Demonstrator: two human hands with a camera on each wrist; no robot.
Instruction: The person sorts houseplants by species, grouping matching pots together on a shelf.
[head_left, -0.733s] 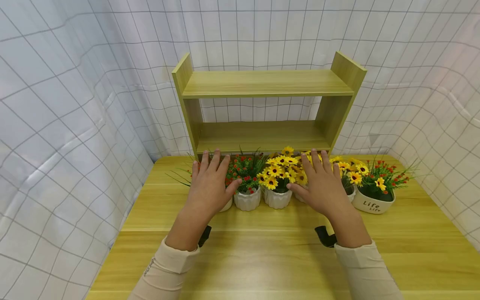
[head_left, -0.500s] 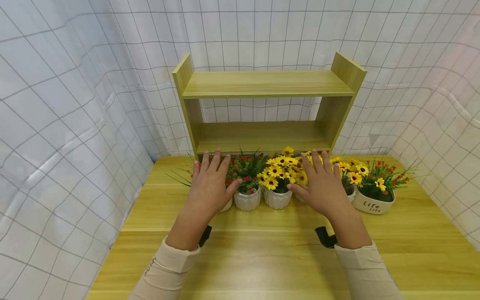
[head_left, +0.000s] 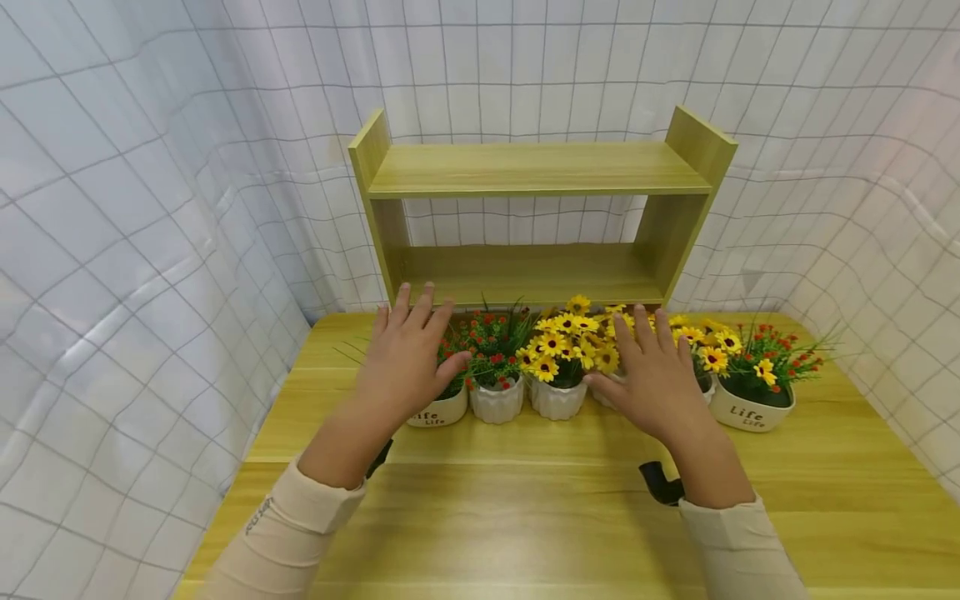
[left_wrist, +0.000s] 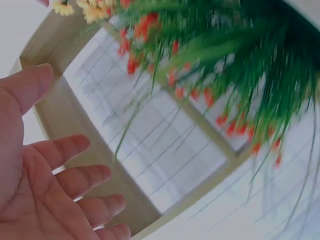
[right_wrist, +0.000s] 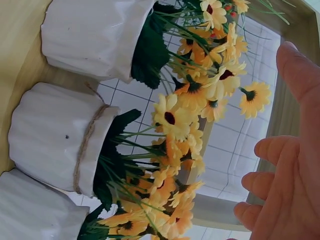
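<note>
so nothing's been lifted yet as far as we can tell. our left hand (head_left: 405, 358) hovers with relaxed, spread fingers just above the leftmost pot (head_left: 438, 410), the white one with "life" printed on it and red-flowered greenery, and isn't gripping anything; the left wrist view shows an empty palm with the blurred red blooms just past it. our right hand (head_left: 654, 377) is likewise loose and empty, poised over a yellow-flower pot (head_left: 609, 392) that it mostly hides. both tiers of the wooden shelf (head_left: 536, 171) are bare, so if the pots are headed there, we'd guess every bit of that is left to do.

all the pots stand upright in a row right in front of the shelf, on the table (head_left: 570, 508), stems pointing up, and the row's long axis runs parallel to the shelf's front edge. between our hands sit a ribbed pot (head_left: 497, 400) with red flowers and a second ribbed pot (head_left: 558, 398) with yellow daisies; another "life" pot (head_left: 750, 407) closes off the row's right end.
</note>
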